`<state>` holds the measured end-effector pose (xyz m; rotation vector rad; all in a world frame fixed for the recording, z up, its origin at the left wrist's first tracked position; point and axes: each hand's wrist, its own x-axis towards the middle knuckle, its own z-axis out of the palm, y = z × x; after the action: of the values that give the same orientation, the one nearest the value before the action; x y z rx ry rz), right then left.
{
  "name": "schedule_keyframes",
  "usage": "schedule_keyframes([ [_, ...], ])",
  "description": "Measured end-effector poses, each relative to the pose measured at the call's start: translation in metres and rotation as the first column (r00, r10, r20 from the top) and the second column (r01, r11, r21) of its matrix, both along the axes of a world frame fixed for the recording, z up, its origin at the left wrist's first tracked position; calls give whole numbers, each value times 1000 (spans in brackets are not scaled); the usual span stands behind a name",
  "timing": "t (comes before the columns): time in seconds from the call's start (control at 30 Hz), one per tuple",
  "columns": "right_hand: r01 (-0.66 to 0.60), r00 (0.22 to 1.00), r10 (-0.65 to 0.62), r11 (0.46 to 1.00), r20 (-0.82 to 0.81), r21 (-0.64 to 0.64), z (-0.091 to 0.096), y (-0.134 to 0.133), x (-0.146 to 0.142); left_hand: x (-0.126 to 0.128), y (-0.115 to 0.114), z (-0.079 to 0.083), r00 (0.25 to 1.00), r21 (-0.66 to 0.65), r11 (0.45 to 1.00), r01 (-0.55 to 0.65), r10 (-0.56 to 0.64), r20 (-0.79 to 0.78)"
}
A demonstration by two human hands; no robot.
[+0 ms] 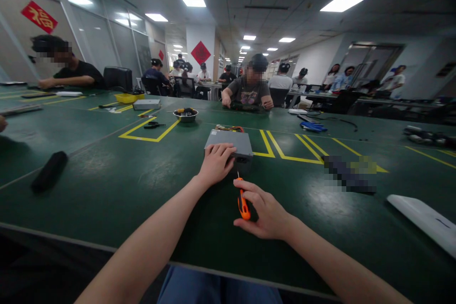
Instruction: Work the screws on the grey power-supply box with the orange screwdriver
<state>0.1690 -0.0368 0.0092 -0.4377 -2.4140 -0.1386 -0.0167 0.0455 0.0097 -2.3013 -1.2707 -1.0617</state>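
Observation:
A grey metal box (230,143) with coloured wires at its far end lies on the green table (117,185) straight ahead. My left hand (216,163) rests on the box's near left corner, fingers curled over its top and edge. My right hand (261,213) is closed around an orange-handled screwdriver (243,204). The screwdriver's thin metal tip points up toward the near side of the box, just short of it.
A black oblong object (49,171) lies to the left, a white flat object (423,218) at right. Farther off are a metal bowl (185,114), scissors (154,125), another grey box (147,104), a yellow tray (128,98) and blue gloves (312,126). Other people sit at the table and beyond.

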Motion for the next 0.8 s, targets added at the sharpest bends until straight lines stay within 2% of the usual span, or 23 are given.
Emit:
schedule_keyframes([
  [0.13, -16, 990, 9, 999, 140, 50, 6, -4, -1, 1, 0, 0, 1000, 3, 1000, 5, -5, 5],
  [0.23, -32, 998, 28, 997, 52, 72, 4, -1, -4, 1, 0, 1, 1000, 6, 1000, 2, -2, 3],
  [0.37, -37, 997, 38, 999, -60, 7, 0, 2, -3, 1, -1, 1, 1000, 4, 1000, 2, -2, 0],
  [0.43, -47, 999, 47, 999, -7, -9, 1, 1, -1, 1, 0, 1, 1000, 5, 1000, 1, -1, -2],
  [0.57, -51, 992, 46, 998, 116, 39, 5, -1, -2, 1, 0, 0, 1000, 11, 1000, -1, 1, 1],
  [0.67, -49, 999, 48, 997, 19, 55, 3, 3, -4, 1, 0, 0, 1000, 8, 1000, 2, -2, 0],
  [0.8, -49, 993, 45, 998, -109, -33, -2, 5, 1, 1, 0, 0, 1000, 5, 1000, 8, -8, -6],
])
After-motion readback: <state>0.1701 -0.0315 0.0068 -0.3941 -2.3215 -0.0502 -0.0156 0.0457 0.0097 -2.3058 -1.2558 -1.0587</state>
